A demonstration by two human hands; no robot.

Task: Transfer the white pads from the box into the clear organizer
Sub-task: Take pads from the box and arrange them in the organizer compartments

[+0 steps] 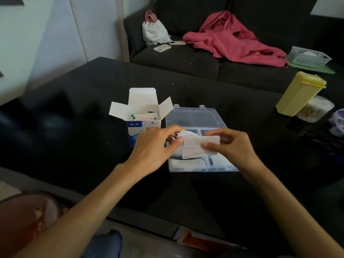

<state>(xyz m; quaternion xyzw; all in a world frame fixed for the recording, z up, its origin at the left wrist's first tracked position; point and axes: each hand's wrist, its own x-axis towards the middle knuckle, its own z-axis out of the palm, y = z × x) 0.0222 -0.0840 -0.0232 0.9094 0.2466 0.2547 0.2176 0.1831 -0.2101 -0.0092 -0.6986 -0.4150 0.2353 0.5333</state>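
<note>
Both hands met above the clear organizer (199,116), which lay open on the black worktop (78,112) with its lid tipped back away from the person. The left hand (154,148) pinched the left end of a stack of white pads (200,144) between thumb and curled fingers, where a loose white flap stuck up. The right hand (232,144) pinched the right end of the same stack, thumb underneath toward the person and fingers curled over the far edge. The stack hung over the organizer's divided compartments, above its middle row; whether it touched the dividers could not be told. More pads (187,162) lay flat in the near left compartment of the organizer, close to the front wall.

Just left of the organizer stood the box (143,116), white and blue with printed characters on its front, its top flaps spread open and green-and-white packets showing inside. The left hand partly covered its lower front.

At the right edge of the worktop a yellow lidded container (299,94) leaned beside a clear tub (316,108). Behind the worktop, on a dark sofa (176,58), lay a pink garment (234,40), a white bag (154,32), a phone (162,47) and a white mesh basket (309,57)
</note>
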